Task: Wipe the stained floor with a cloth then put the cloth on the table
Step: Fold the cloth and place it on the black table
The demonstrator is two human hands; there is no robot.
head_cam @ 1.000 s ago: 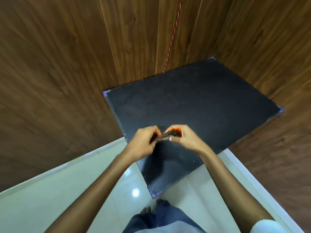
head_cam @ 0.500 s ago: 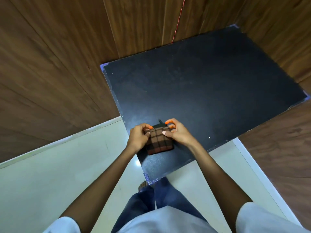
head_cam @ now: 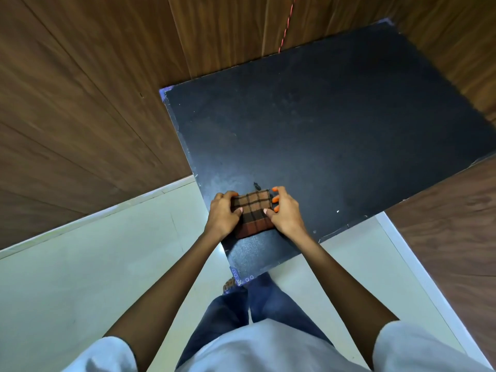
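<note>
A folded brown cloth (head_cam: 253, 212) with a dark check pattern lies on the black table (head_cam: 335, 124), near its front left corner. My left hand (head_cam: 222, 214) grips the cloth's left edge, thumb on top and fingers curled over the far side. At the cloth's right edge my right hand (head_cam: 284, 212) holds it the same way, thumb pressed on top, fingertips spread along the far right side. The cloth looks flat against the tabletop.
Dark wooden wall panels (head_cam: 80, 103) enclose the table on the left, back and right. A thin red cord (head_cam: 285, 28) runs down the back wall. Pale floor tiles (head_cam: 94, 264) lie below, and my legs in blue trousers (head_cam: 257, 304) stand at the table's front corner.
The cloth, first bunched narrow between both hands above the table, now lies spread flat as a folded square on the tabletop. Both hands came down with it and sit at its sides.
</note>
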